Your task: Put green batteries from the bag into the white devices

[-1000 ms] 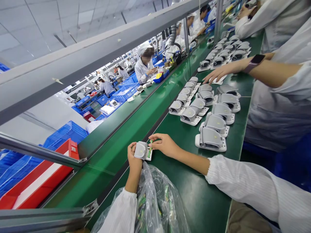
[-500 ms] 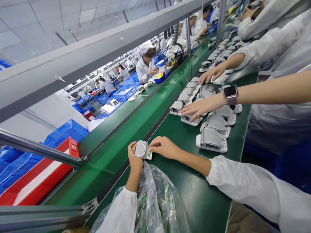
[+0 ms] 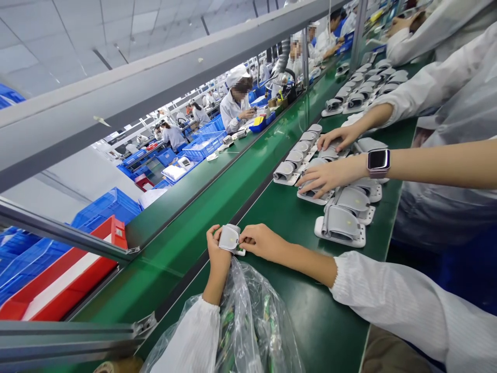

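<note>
My left hand is wrapped round a wrist blood pressure monitor with a folded grey cuff, held above the green work surface. At its right edge, the fingers of my right hand are pinched together. A bit of green circuit board shows just under those fingertips; whatever they grip is hidden. Below my hands sits a clear plastic bag with green boards inside, partly behind my left sleeve.
A co-worker's two hands rest over rows of grey-cuffed monitors to the right. A green conveyor belt runs diagonally alongside. A red bin stands beyond it at left; a metal frame rail crosses above.
My right fingers have shifted slightly, covering more of the green board at the monitor's edge. The co-worker's far hand has moved from a white piece onto the cuffed monitors. The view shifted slightly.
</note>
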The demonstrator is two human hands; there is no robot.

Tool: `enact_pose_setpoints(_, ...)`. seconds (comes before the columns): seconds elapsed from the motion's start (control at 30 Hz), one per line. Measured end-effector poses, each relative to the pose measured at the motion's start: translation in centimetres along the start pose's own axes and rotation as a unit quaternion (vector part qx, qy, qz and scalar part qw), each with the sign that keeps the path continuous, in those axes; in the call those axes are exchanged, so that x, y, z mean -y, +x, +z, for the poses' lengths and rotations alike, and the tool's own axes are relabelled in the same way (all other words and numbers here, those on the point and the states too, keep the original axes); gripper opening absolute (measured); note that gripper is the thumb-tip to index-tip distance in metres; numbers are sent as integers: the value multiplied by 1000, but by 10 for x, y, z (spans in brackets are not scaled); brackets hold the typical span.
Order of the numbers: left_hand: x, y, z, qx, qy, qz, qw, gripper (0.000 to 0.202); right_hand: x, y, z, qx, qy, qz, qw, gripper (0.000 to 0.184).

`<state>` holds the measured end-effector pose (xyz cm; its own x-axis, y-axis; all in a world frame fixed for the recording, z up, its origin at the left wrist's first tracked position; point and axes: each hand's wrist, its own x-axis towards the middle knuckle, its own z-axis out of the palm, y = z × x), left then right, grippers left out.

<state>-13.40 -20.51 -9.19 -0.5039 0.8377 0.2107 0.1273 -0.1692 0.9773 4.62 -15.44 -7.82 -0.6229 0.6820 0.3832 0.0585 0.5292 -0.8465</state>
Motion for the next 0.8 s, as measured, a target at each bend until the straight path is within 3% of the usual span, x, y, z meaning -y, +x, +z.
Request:
enact_pose_setpoints(0.17, -1, 0, -1, 0, 1, 0, 1000, 69, 1, 1, 3, -60, -60, 18, 996, 16)
enact_pose_setpoints(0.3, -2, 1, -1, 6, -3, -4, 1000, 72, -2, 1, 3, -40, -88, -7, 995, 18)
enact_pose_setpoints(0.5, -1, 1, -1, 8, 6, 2, 1000, 58, -5, 2, 8, -5, -111, -42, 993, 21)
enact_pose_setpoints(0.67, 1, 4, -3, 8, 9, 9, 1000, 59, -8, 4, 7, 13, -143, -76, 987, 25)
enact_pose_setpoints(0.8, 5, 9, -5, 8, 1, 2, 1000, 62, -8, 4, 7, 6, -155, -71, 985, 18)
